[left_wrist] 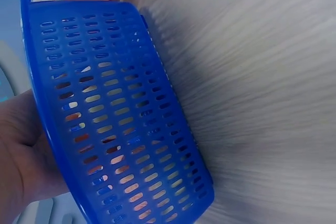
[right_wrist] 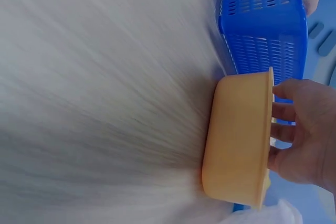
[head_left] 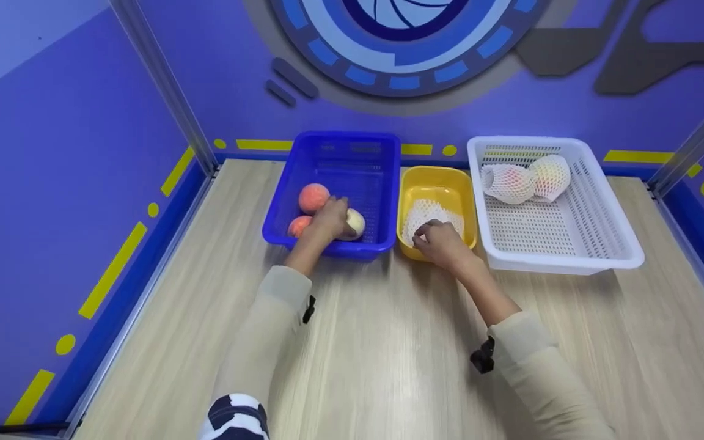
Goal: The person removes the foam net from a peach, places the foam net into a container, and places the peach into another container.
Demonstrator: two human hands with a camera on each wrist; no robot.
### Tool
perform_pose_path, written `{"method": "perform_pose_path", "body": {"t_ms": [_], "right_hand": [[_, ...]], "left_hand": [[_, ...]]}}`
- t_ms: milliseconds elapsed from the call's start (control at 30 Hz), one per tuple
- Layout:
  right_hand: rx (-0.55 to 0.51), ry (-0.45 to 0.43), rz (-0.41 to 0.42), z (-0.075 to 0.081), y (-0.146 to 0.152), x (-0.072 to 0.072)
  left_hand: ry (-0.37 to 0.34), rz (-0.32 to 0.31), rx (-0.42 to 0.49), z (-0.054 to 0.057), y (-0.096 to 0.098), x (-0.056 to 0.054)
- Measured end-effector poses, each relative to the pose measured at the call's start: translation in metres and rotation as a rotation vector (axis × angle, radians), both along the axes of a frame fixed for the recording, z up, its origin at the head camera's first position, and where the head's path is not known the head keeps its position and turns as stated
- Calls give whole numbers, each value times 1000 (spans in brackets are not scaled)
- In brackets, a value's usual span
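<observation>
Head: left grip (head_left: 329, 219) on pale ball (head_left: 356, 224), right grip (head_left: 441, 243) at netting (head_left: 423, 212).

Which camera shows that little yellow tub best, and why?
The head view: it looks down into the yellow tub, showing its rim and the white foam netting inside. The right wrist view shows mainly its outer wall; the left wrist view catches just part of it at the top edge.
</observation>
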State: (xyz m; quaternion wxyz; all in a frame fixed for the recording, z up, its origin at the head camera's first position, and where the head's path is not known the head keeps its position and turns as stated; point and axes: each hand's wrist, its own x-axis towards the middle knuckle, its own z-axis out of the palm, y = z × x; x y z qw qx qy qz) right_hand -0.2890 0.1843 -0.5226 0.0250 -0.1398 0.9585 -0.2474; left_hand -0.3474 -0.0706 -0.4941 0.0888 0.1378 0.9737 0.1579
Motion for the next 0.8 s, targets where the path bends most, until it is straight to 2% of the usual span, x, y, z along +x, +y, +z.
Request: {"method": "perform_pose_path", "body": {"t_ms": [133,233,333,467,667,800], "right_hand": [[-19,31,0,9,3,7],[-40,117,25,15,7,12],[-64,186,38,21,13,16],[-99,226,25,32,25,23],[-114,261,-43,46,51,31],[-131,324,-70,49,72,36]], "left_hand": [[5,-40,9,0,-1,3],[14,-57,23,1,-3,6],[25,-56,46,3,-4,9],[73,-51,101,7,-4,17],[209,-49,214,16,4,40],[250,-37,286,19,11,60]]}}
